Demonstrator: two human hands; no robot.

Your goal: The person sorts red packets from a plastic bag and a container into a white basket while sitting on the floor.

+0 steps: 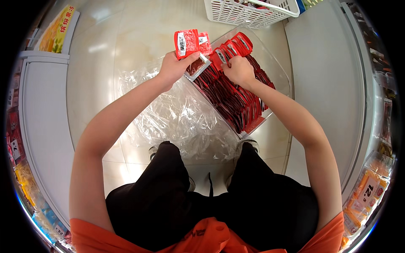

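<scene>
At upper centre, the left hand (171, 69) pinches at least two red packets (186, 42). Beside it, the right hand (239, 72) curls its fingers onto one clear box's (271, 52) dozens of overlapping packets (230, 101); whether they pinch any, I cannot tell. One white basket (249, 15) stands at the top edge.

Glossy cream floor tiles (99, 80) reflect bright white patches of light between a long white shelving unit (47, 126) on the left and a broad pale-grey shelving unit (325, 84) on the right.
</scene>
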